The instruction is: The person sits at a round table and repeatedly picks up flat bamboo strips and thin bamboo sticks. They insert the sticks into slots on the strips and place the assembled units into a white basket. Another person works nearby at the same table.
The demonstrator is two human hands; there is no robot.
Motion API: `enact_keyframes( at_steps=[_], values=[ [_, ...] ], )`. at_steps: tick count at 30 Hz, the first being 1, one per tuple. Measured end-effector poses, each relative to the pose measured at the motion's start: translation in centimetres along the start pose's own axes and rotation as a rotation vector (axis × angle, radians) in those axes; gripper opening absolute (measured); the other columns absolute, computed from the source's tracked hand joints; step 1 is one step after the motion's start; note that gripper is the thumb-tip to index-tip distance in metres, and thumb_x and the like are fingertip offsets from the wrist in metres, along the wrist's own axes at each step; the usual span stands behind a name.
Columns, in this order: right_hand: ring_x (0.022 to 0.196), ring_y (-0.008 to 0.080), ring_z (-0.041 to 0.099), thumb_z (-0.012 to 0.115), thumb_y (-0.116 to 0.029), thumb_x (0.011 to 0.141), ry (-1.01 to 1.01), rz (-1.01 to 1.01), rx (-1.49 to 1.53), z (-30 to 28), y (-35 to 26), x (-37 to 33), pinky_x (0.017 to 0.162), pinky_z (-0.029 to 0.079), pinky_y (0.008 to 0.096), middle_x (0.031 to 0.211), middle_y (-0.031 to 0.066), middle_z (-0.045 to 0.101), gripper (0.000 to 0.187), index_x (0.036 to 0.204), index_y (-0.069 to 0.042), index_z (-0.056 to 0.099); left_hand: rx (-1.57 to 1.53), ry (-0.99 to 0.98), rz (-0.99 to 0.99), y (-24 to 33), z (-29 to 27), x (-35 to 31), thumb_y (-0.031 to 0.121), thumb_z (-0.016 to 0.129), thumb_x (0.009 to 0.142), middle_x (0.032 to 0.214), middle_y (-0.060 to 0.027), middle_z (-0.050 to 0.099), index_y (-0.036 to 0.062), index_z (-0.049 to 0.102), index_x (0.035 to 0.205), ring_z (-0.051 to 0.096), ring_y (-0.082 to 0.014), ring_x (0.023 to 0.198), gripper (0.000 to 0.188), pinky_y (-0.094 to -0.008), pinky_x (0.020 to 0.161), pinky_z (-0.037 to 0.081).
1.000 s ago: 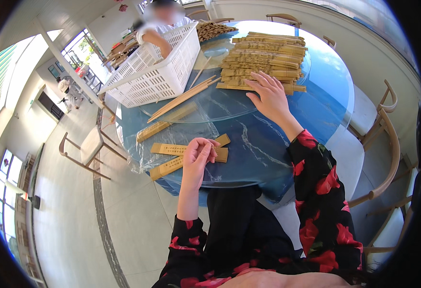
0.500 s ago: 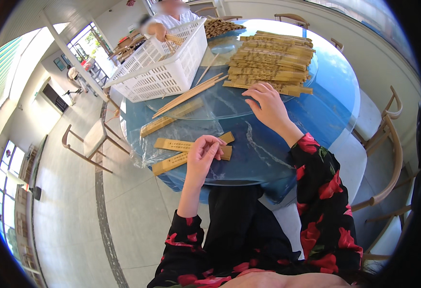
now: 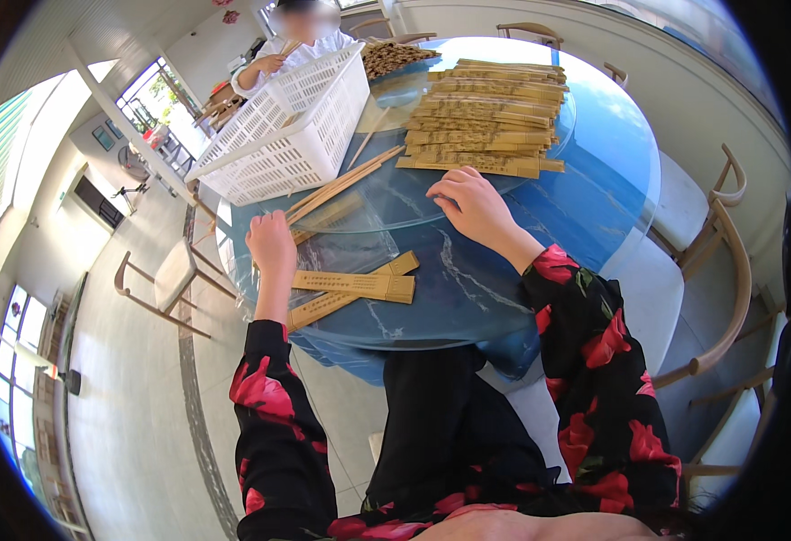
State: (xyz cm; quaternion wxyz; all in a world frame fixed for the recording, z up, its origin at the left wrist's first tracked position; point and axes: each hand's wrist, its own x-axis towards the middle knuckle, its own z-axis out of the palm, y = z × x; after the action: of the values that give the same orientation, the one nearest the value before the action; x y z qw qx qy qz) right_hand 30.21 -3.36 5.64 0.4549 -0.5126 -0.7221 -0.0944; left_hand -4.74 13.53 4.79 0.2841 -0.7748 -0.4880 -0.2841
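Note:
My left hand (image 3: 272,243) is at the table's left side, beside the near ends of several light wooden chopsticks (image 3: 346,183). Its fingers curl downward with their tips hidden, so what they hold, if anything, does not show. My right hand (image 3: 475,206) rests palm down on the table, thumb apart and fingers loosely bent, holding nothing. Just beyond it lies a broad pile of printed yellow-brown paper sleeves (image 3: 490,117). Between my hands, nearer to me, two flat sleeves (image 3: 359,284) lie crossed. Another sleeve (image 3: 331,215) lies behind them by a clear plastic bag (image 3: 377,236).
A white slatted plastic basket (image 3: 301,149) stands at the far left of the round blue table (image 3: 612,171). Behind it a person (image 3: 301,59) in white holds some sticks. A dark-ended bundle heap (image 3: 395,58) lies at the back. Wooden chairs (image 3: 174,275) surround the table.
My left hand has moved left and away from me, off the crossed sleeves to the chopstick ends. The other person's hand has risen out of the basket with sticks.

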Motion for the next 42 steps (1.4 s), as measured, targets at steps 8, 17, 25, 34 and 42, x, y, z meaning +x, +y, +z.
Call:
enact_keyframes(
  at_steps=[8,17,25,34,42],
  values=[
    [0.097,0.031,0.059,0.061,-0.009,0.086,-0.021,-0.06,0.018,0.5,-0.6,0.3,0.087,0.05,0.0406,0.089,0.0084,0.063,0.012,0.093,-0.007,0.071,0.008,0.059,0.106,-0.2,-2.4,-0.7,0.006,0.063,0.085,0.084,-0.0069,0.064,0.008,0.063,0.091,0.06,-0.0296,0.09,0.006,-0.043,0.077,0.049],
    [0.134,0.0178,0.046,0.064,-0.02,0.088,0.051,-0.627,-0.593,1.2,-6.8,0.5,0.113,0.036,0.0365,0.148,0.0022,0.049,0.055,0.142,-0.019,0.054,-0.489,-0.003,0.019,10.3,-10.5,-6.0,0.006,0.07,0.083,0.085,-0.0076,0.067,0.0071,0.066,0.089,0.062,-0.0294,0.089,0.007,-0.0406,0.077,0.049],
    [0.092,0.0175,0.06,0.064,-0.012,0.082,-0.198,-0.299,-0.441,0.0,-4.1,-0.3,0.075,0.046,0.0324,0.086,-0.0009,0.059,0.015,0.097,-0.013,0.062,-1.0,0.0,-0.153,12.8,-9.9,-6.4,0.003,0.079,0.077,0.1,-0.0053,0.064,0.0057,0.065,0.09,0.059,-0.0245,0.085,0.02,-0.0357,0.076,0.048],
    [0.08,0.03,0.065,0.063,-0.017,0.092,-0.219,-0.015,-0.218,-0.8,-4.6,-0.2,0.066,0.05,0.0427,0.082,0.0065,0.066,0.013,0.104,-0.011,0.064,-0.951,-0.22,0.159,12.3,-11.8,-7.0,0.009,0.084,0.067,0.107,-0.0044,0.065,0.008,0.07,0.096,0.057,-0.0275,0.101,0.032,-0.0369,0.09,0.046],
    [0.073,0.0351,0.065,0.061,-0.024,0.096,-0.222,-0.057,0.007,0.7,-4.0,-0.5,0.061,0.048,0.0467,0.08,0.0093,0.067,0.015,0.104,-0.011,0.063,-0.971,-0.275,0.128,11.9,-11.0,-7.4,0.007,0.078,0.073,0.103,-0.006,0.068,0.007,0.073,0.097,0.059,-0.0284,0.102,0.024,-0.0382,0.091,0.047]
  ],
)
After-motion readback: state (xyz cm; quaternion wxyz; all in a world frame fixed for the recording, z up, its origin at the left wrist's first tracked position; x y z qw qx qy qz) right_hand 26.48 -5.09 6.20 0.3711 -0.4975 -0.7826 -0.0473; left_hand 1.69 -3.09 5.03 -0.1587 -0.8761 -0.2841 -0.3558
